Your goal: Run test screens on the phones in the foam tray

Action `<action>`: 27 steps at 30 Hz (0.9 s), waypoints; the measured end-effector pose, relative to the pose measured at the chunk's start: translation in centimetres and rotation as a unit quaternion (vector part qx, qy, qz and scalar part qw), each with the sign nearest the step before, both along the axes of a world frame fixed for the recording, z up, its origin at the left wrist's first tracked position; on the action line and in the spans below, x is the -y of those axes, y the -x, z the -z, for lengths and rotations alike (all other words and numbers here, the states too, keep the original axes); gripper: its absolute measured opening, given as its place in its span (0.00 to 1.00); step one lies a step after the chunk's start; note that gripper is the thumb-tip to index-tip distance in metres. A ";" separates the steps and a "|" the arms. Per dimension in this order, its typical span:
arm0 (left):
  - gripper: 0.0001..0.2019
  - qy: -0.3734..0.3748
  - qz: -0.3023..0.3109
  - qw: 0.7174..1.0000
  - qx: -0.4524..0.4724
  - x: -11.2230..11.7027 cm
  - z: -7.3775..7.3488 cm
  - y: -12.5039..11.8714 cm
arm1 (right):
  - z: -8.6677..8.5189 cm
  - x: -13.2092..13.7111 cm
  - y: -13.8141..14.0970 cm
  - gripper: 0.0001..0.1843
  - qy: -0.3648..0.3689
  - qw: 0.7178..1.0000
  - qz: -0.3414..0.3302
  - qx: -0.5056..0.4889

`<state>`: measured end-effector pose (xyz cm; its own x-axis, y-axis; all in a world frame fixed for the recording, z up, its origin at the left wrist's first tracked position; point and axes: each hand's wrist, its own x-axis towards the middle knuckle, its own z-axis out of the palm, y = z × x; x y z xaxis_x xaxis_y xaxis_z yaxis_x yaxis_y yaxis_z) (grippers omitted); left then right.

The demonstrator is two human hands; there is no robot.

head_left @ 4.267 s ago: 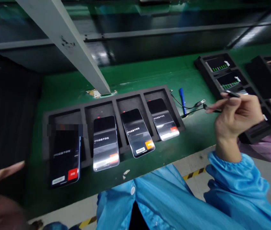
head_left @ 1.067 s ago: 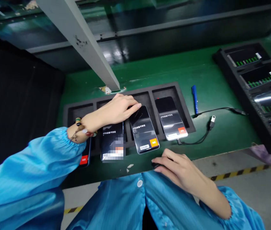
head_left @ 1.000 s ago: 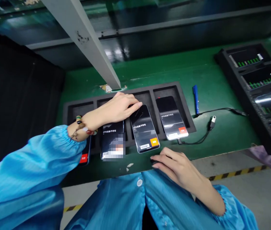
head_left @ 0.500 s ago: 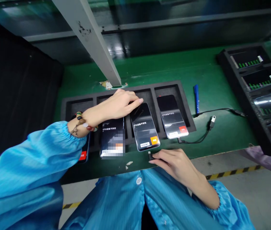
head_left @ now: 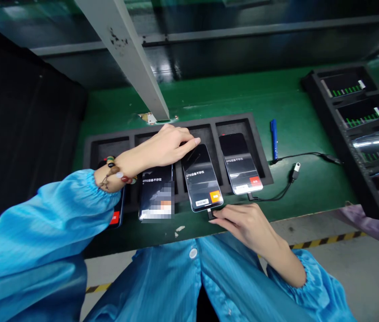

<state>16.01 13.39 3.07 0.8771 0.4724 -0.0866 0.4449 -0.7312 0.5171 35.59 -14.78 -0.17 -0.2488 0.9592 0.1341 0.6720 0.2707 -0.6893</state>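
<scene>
My left hand reaches across the foam tray and grips the top end of a phone, its fingers curled over that edge. Below the phone, my right hand pinches a small black USB plug, whose metal tip meets the phone's bottom edge. To the right lies another phone with a black cable plugged into its bottom. A third phone rests left of the gripped one, and a further phone is mostly hidden under my left forearm.
The black foam tray lies on the green bench, against a grey post. A blue pen and a cable end lie to its right. Another foam tray with several phones stands at the far right.
My right hand has moved the USB plug slightly up, from just below the phone to its bottom edge. My left hand stays in place.
</scene>
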 end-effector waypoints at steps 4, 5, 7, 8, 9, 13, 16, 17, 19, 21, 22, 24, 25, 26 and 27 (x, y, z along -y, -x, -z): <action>0.30 -0.002 0.002 1.000 -0.004 0.0 0.0 0.0 | -0.3 -0.5 -0.3 0.15 0.040 0.999 0.009 0.000; 0.30 -0.002 0.005 1.000 -0.004 0.0 0.0 0.0 | -0.3 -0.7 -0.4 0.14 0.058 0.998 0.012 -0.005; 0.31 0.000 0.008 1.000 -0.005 0.0 -0.1 -0.1 | -0.5 -0.9 -0.2 0.11 0.095 0.995 0.018 -0.019; 0.31 0.001 0.007 1.000 -0.005 0.0 -0.1 -0.2 | -0.7 -1.0 0.0 0.10 0.109 0.994 0.019 -0.023; 0.31 0.003 0.004 1.000 -0.005 -0.1 -0.2 -0.2 | -1.0 -1.0 0.2 0.09 0.116 0.993 0.018 -0.022; 0.32 0.018 0.003 1.000 -0.014 -0.3 -0.2 -0.2 | -3.2 -0.7 -0.4 0.11 0.054 0.998 0.019 -0.017; 0.33 0.016 0.005 1.000 -0.025 -0.3 -0.3 0.2 | -4.8 -1.2 -4.7 0.13 -0.037 0.992 0.122 -0.015; 0.33 0.007 0.002 1.000 -0.026 -0.2 -0.3 0.4 | -4.8 -1.7 -7.1 0.12 -0.056 0.979 0.196 0.026; 0.32 -0.012 -0.006 1.000 -0.026 0.0 -0.5 1.0 | -3.8 -3.1 -12.3 0.14 -0.073 0.946 0.275 0.156; 0.32 -0.017 -0.014 0.999 -0.026 0.3 -1.0 1.9 | -2.0 -4.7 -17.3 0.17 -0.043 0.947 0.227 0.223; 0.32 -0.017 -0.018 0.999 -0.024 0.5 -1.3 2.5 | -1.1 -5.3 -19.2 0.17 -0.033 0.953 0.196 0.226; 0.32 -0.026 -0.033 0.999 -0.016 0.7 -2.2 4.0 | -0.4 -5.8 -21.4 0.20 -0.015 0.968 0.153 0.200; 0.32 -0.036 -0.044 0.998 -0.013 0.8 -2.7 5.0 | -0.8 -5.5 -21.8 0.22 -0.009 0.971 0.154 0.185; 0.32 -0.046 -0.058 0.997 -0.011 0.9 -3.2 6.0 | -1.7 -4.8 -21.7 0.24 -0.005 0.967 0.182 0.176; 0.32 -0.056 -0.071 0.996 -0.013 0.9 -3.6 7.1 | -3.0 -3.8 -21.2 0.26 -0.008 0.956 0.226 0.187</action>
<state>8.94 12.47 6.71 0.7988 0.5996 -0.0486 0.5601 -0.7120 0.4234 56.80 -10.95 2.83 0.1578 0.9786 0.1324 0.9215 -0.0977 -0.3760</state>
